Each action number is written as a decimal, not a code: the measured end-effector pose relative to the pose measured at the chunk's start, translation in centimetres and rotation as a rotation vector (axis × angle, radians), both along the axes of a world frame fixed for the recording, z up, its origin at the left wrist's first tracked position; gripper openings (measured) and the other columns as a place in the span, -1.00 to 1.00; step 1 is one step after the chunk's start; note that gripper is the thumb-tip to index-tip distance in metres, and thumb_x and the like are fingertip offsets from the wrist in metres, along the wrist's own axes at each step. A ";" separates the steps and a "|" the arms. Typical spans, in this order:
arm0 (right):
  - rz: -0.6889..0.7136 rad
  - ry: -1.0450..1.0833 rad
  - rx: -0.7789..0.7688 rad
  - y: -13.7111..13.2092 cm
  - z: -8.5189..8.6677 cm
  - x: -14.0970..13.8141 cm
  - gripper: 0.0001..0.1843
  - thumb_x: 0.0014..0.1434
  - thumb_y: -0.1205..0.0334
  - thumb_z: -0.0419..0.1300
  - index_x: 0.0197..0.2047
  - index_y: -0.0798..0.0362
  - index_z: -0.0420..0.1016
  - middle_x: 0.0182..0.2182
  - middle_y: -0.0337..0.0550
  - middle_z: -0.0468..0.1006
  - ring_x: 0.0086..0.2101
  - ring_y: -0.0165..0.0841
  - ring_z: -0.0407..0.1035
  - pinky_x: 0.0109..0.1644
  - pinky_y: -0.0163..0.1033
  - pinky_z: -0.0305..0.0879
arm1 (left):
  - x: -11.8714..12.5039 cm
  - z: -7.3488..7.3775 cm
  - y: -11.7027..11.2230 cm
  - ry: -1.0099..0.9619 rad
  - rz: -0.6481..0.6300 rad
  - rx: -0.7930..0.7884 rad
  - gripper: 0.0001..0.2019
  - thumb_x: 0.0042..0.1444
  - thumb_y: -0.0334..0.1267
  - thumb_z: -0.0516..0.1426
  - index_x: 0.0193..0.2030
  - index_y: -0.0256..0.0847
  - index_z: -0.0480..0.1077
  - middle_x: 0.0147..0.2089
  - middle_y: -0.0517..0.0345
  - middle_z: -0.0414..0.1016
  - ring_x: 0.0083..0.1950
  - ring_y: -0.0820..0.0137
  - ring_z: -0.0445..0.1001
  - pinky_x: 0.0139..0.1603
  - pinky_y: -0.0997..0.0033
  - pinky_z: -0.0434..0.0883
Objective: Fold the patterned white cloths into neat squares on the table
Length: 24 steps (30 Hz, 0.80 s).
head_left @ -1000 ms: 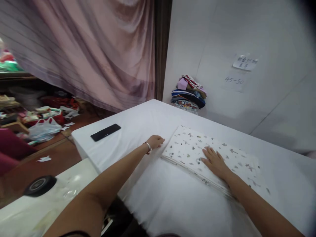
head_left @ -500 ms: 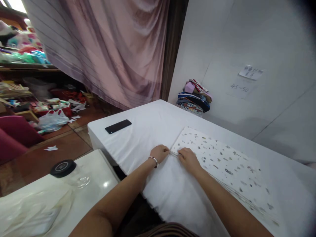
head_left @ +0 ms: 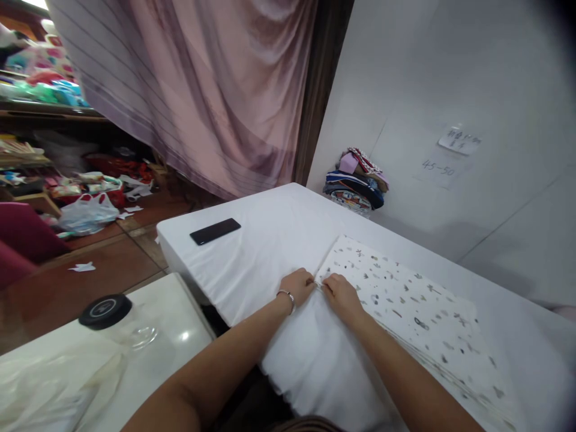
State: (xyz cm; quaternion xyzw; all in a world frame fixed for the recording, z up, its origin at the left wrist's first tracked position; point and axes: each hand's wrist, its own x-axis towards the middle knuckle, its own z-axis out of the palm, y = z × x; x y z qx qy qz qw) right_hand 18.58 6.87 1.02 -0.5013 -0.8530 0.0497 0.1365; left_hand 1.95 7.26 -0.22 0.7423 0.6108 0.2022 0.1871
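Note:
A white cloth printed with small grey and olive motifs lies folded in layers on a table covered with a white sheet. My left hand, a bracelet at its wrist, pinches the near left corner of the folded cloth. Just to the right, my right hand grips the same corner edge, its fingers closed on the layers. The hands are a short gap apart, and the fingertips partly hide the corner.
A black phone lies on the sheet's far left. A white side table at left holds a clear jar with a black lid and a plastic bag. Folded clothes are stacked by the wall; a pink curtain hangs behind.
My hands have come closer together at the cloth's corner. The view has shifted slightly; the folded cloth keeps its place on the table.

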 end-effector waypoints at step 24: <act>-0.066 0.015 -0.017 0.5 -0.5 -1.0 -0.74 0.24 0.18 -0.09 -0.25 0.01 0.40 -0.27 -0.15 0.41 -0.19 -0.35 0.24 -0.19 -0.31 0.13 | -0.2 0.5 -0.1 -0.003 0.029 0.004 -0.77 0.10 -0.14 -0.03 -0.33 -0.15 0.41 -0.27 0.17 0.38 -0.26 0.46 0.36 -0.31 0.50 0.24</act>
